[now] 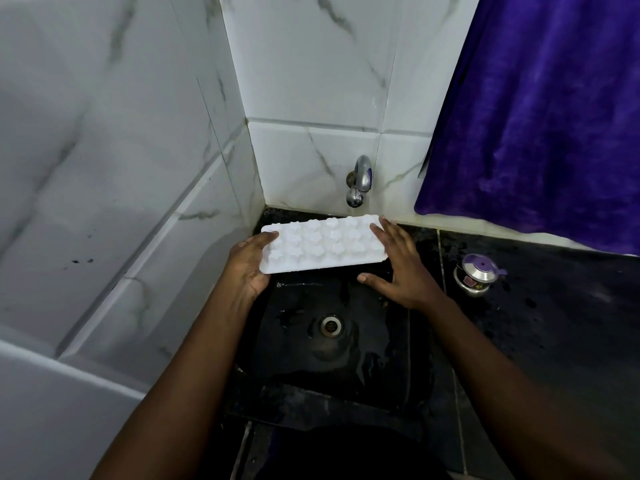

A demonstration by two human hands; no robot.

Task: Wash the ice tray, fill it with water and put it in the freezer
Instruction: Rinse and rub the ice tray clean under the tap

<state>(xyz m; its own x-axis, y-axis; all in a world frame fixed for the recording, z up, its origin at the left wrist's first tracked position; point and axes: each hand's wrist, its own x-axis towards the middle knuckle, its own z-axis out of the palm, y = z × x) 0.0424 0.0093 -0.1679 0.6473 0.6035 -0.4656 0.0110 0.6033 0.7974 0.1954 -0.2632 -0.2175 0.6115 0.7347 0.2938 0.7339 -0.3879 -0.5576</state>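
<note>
**While No Water Shows at the Tap, the Ice Tray Hangs Over the Sink**

Because the washing comes first, everything is gathered in the tiled corner. Glossy white marble-veined wall tiles (104, 168) enclose it on two sides, and a plush purple cloth (536, 116) hangs at the right, its hem reaching the black polished surface (554, 306), which is spotted with water. Set into that surface is a dark square sink (346, 375), wet and shiny.

Over the sink's far edge, directly below the tap (360, 181), sits the ice tray (323, 245), held roughly level, probably so that water would fall straight onto it. It is white, oblong and matte, with round corners and rows of flower-shaped cells. They read as raised bumps, so it may be underside up, though I cannot tell.

At its left end, the left hand (247, 268) grips the tray, thumb on top and fingers curled beneath. Meanwhile the right hand (401, 271) lies flat against the right end, fingers straight and thumb spread apart, steadying rather than clasping.

Smaller things follow: a steel pot with a purple lid (479, 273) on the surface, the curved chrome tap showing no stream, and the round metal drain (330, 325).
</note>
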